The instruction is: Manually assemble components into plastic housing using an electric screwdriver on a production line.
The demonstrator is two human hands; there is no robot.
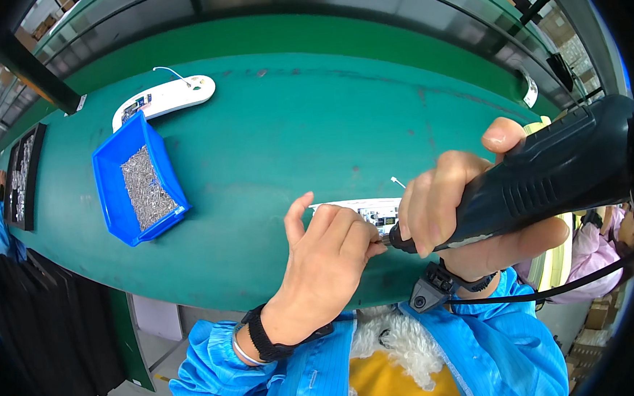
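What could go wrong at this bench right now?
The left hand is right at the tip of the power screwdriver gripped in the right hand; a slip could nick it. A skid might also scratch the exposed circuit board beside the tip. The black cable across the right sleeve could snag.

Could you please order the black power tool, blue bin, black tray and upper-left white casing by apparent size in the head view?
1. Black power tool, though nearness to the camera probably enlarges it.
2. Blue bin.
3. White casing and black tray: too alike to rank.
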